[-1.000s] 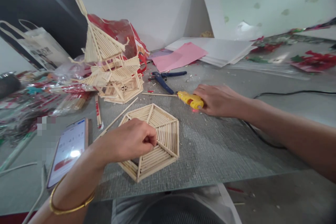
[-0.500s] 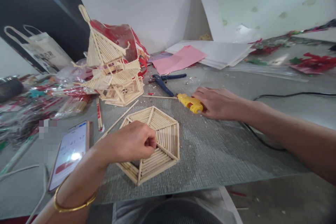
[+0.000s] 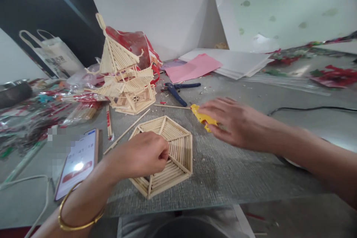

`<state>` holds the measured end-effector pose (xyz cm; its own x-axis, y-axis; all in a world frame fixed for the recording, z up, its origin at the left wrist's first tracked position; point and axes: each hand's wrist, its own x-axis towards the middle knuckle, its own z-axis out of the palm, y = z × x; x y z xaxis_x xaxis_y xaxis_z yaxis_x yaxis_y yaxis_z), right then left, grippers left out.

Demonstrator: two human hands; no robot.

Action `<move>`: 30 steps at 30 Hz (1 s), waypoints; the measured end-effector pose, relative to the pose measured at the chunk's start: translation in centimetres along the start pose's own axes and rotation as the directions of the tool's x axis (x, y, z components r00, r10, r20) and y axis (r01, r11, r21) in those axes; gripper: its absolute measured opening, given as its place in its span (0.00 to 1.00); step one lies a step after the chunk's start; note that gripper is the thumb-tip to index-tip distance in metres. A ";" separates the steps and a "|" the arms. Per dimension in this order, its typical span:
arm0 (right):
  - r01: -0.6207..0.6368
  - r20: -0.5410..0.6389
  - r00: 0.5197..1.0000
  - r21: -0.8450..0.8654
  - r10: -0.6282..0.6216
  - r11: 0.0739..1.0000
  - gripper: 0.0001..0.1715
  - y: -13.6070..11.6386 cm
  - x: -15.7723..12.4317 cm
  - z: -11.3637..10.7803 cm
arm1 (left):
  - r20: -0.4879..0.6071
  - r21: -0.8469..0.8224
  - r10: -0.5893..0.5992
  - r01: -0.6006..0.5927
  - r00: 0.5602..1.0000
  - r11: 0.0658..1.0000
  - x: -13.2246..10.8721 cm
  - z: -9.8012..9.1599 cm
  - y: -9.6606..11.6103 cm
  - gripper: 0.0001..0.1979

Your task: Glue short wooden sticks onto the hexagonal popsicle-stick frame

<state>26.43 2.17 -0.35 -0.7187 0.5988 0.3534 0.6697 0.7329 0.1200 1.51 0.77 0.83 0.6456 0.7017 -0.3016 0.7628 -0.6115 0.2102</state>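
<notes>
A flat hexagonal panel [image 3: 174, 147] made of thin wooden sticks lies on the grey mat. My left hand [image 3: 142, 154] rests on its near-left part, fingers pinched together on the sticks. My right hand [image 3: 232, 121] grips a yellow glue gun [image 3: 203, 117] and holds it lifted just right of the panel, nozzle pointing left. A black cord [image 3: 306, 109] runs off to the right. Behind the panel stands a tiered pagoda model [image 3: 125, 74] of the same sticks.
A phone [image 3: 78, 161] with a lit screen lies at the left. Blue pliers [image 3: 177, 90] and loose sticks [image 3: 126, 130] lie beyond the panel. Pink paper [image 3: 192, 67] and white sheets sit at the back. Plastic packets clutter the left side.
My right hand has lifted the glue gun off the table and brought it nearer the panel. My left hand stays pinched on the panel.
</notes>
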 end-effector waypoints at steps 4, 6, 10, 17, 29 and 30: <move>0.210 -0.008 0.977 0.170 -0.211 0.963 0.13 -4.4 0.2 -0.1 | 0.013 -0.027 0.021 -0.020 1.000 0.999 0.1 0.0 -0.2 0.10; 0.257 0.046 0.960 0.245 -0.276 0.935 0.13 -6.0 0.2 0.5 | 0.017 -0.036 0.031 -0.030 0.999 0.999 0.2 -0.2 -0.2 0.10; 0.307 0.039 0.945 0.228 -0.324 0.924 0.13 -7.1 0.0 1.9 | 0.023 -0.051 0.060 -0.059 0.998 0.997 0.2 -0.4 -0.2 0.09; 0.355 -0.007 0.933 0.166 -0.359 0.920 0.11 -7.1 0.0 2.6 | 0.043 -0.089 0.076 -0.072 0.996 0.993 0.5 -0.5 -0.4 0.09; 0.341 -0.038 0.940 0.167 -0.339 0.925 0.11 -7.3 0.2 2.6 | 0.017 -0.129 0.108 -0.105 0.994 0.986 0.2 -0.4 -0.7 0.10; 0.339 -0.039 0.941 0.169 -0.337 0.926 0.11 -7.2 0.1 2.6 | 0.015 -0.127 0.108 -0.105 0.994 0.986 0.2 -0.4 -0.7 0.10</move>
<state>20.99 -2.22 -3.60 -0.8946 0.3034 0.3281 0.3446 0.9358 0.0744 1.15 1.50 1.01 0.7234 0.6262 -0.2906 0.6892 -0.6303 0.3573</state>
